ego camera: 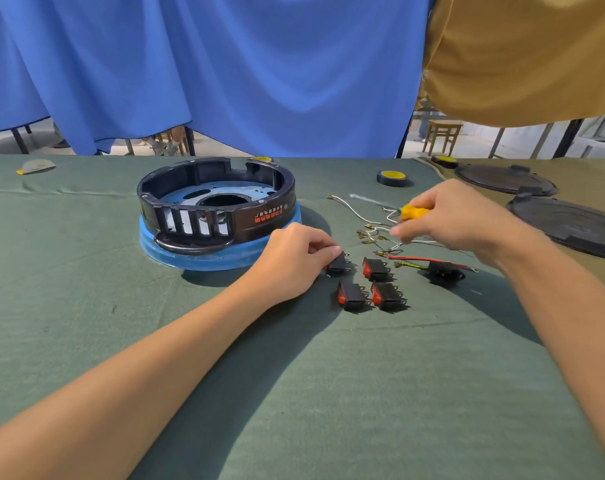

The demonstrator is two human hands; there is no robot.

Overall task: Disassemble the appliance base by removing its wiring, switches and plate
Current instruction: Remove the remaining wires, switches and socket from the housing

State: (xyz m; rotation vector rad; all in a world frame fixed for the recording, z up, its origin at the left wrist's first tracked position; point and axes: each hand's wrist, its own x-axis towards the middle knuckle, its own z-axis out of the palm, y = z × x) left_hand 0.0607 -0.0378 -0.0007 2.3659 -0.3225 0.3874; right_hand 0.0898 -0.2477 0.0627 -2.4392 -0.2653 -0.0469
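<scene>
The round black appliance base (pixel 259 216) stands on a blue disc (pixel 176 251) left of centre, its metal plate (pixel 186 199) showing inside. My left hand (pixel 294 258) pinches a black rocker switch (pixel 339 266) on the cloth. Three more red-faced switches (pixel 375 270) (pixel 351 296) (pixel 385 295) lie beside it. My right hand (pixel 456 216) grips a yellow-handled tool (pixel 413 212) above loose white wires (pixel 366 216). A black power socket (pixel 444 273) with red and green leads lies to the right.
Green cloth (pixel 294 393) covers the table. A tape roll (pixel 392 177) sits behind the wires, another (pixel 444 161) farther right. Two black round covers (pixel 501 180) (pixel 571 223) lie at the right edge. Blue drapes hang behind. A small scrap (pixel 36 166) lies far left.
</scene>
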